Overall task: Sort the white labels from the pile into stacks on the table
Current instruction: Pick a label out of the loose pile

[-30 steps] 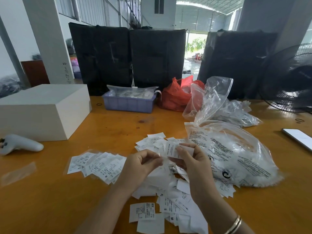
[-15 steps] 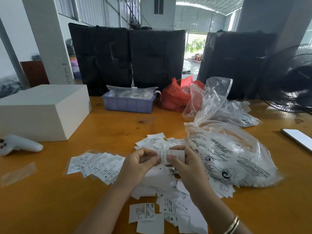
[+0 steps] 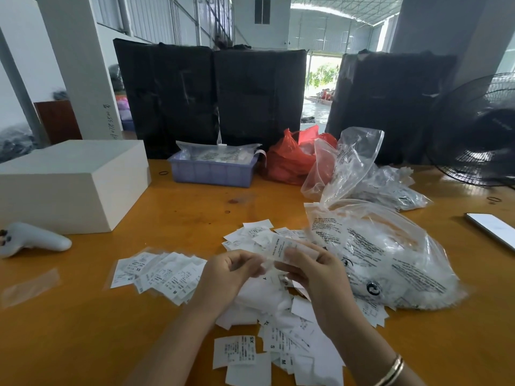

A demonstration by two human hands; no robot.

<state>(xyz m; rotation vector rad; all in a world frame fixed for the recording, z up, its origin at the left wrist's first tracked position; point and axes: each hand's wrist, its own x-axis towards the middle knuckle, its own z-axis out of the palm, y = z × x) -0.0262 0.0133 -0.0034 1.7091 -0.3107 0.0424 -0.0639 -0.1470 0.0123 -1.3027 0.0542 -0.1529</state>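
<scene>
A loose pile of white labels (image 3: 267, 305) covers the orange table (image 3: 83, 330) in front of me and runs under both hands. My right hand (image 3: 312, 271) pinches one white label (image 3: 278, 247) above the pile, its printed side up. My left hand (image 3: 225, 274) meets it with curled fingers and holds the lower end of that same label, which is blurred. To the left lies a fanned row of sorted labels (image 3: 158, 271). More labels (image 3: 250, 235) lie just beyond my hands, and several marked XS, S and M (image 3: 237, 352) lie nearest me.
A clear printed plastic bag (image 3: 390, 254) full of labels lies at my right. Behind it are more clear bags (image 3: 390, 185), a red bag (image 3: 292, 157) and a purple tray (image 3: 211, 171). A white box (image 3: 69, 182), a white controller (image 3: 33, 240), a phone (image 3: 493, 229) and a fan (image 3: 479, 129) stand around.
My right hand brought the label down from above the pile towards my left hand, and both hands now hold it together, turned to a slant.
</scene>
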